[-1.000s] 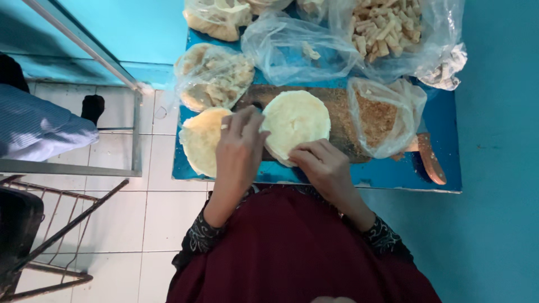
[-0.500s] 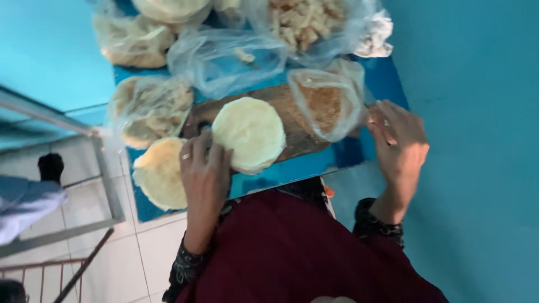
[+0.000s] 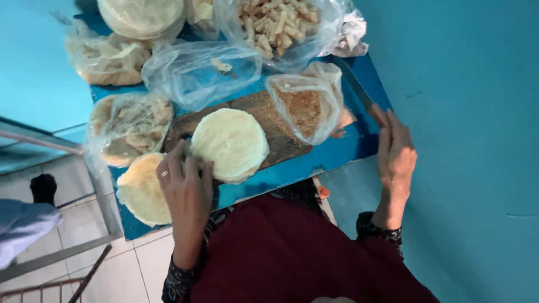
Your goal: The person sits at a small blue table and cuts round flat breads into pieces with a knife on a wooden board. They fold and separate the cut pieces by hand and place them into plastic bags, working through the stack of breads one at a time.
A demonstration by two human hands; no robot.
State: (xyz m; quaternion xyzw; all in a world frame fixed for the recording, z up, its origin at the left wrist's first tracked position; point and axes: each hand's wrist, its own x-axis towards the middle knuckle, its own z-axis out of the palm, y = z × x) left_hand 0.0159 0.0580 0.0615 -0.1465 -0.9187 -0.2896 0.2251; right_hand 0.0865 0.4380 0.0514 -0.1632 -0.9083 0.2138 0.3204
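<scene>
Left hand [image 3: 185,191] lies flat, fingers spread, palm down; fingertips touch the near-left edge of a stack of round flatbreads [image 3: 230,143]. It grips nothing, just rests on the rim, ring on one finger. Right hand [image 3: 396,152] is at the right edge of the blue table [image 3: 337,154], fingers loosely curled around the brown handle of a knife [image 3: 365,104]; the blade runs away from the person along the table edge. Grip looks light, and I can't tell how firmly it closes.

The flatbread stack sits on a dark wooden board [image 3: 275,126], near its left end. A second pale round flatbread [image 3: 140,191] lies on the table just left of the left hand, partly under it.

On the board's right end is a clear bag of brown crumbs [image 3: 306,104]. Left of the board is a bag of crumpled pale pieces [image 3: 126,129]. Behind the board is a nearly empty clear bag [image 3: 199,70]. Further back are a bag of cut pale strips [image 3: 281,22] and another flatbread stack [image 3: 143,17].

Dark red garment [image 3: 292,252] fills the lower frame. White tiled floor [image 3: 112,269] is lower left, teal wall [image 3: 466,140] on the right.
</scene>
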